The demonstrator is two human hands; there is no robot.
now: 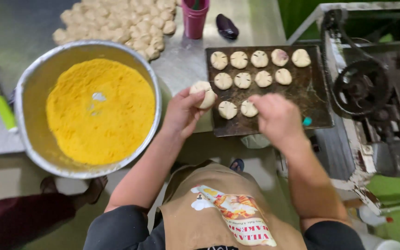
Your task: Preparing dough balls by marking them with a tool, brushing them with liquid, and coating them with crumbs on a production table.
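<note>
My left hand (181, 111) holds a pale ball of dough (203, 94) just left of a dark baking tray (312, 92). My right hand (276, 118) rests over the tray's front edge, its fingers touching a dough piece (248, 109) in the nearest row. Several round filled dough pieces (242, 79) lie in rows on the tray. A big metal bowl (33, 83) of yellow filling (100, 111) stands to the left of my left hand.
A heap of dough balls (121, 23) lies at the back of the steel table, beside a pink cup (194, 18) and a dark object (227, 26). A green-handled tool (3, 109) lies at the left. A worn machine with a black wheel (361, 88) stands at the right. Another person's feet (70, 187) show lower left.
</note>
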